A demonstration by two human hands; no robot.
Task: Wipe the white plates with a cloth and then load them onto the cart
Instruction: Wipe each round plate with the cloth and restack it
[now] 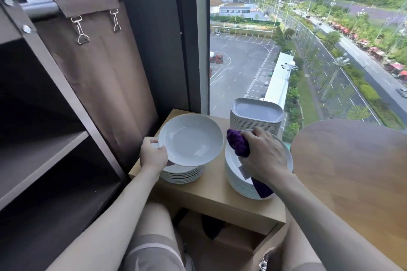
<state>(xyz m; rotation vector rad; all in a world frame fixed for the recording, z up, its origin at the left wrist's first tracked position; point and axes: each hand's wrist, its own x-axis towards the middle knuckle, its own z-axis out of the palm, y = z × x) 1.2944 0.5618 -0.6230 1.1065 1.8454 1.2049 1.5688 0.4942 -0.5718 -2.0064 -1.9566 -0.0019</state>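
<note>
My left hand (153,155) grips the left rim of a round white plate (191,139), tilted up above a stack of round white plates (182,175). My right hand (264,156) holds a purple cloth (237,143) bunched in its fingers, over a second stack of round white plates (236,185); the cloth's tail hangs down past the wrist. Behind it stands a stack of squarish white plates (255,114). All three stacks sit on a low wooden side table (211,191).
A dark brown cart (44,160) with open shelves stands at the left, a brown fabric bag (99,68) clipped to its end. A round wooden table (352,167) lies to the right. A floor-to-ceiling window is directly behind the stacks.
</note>
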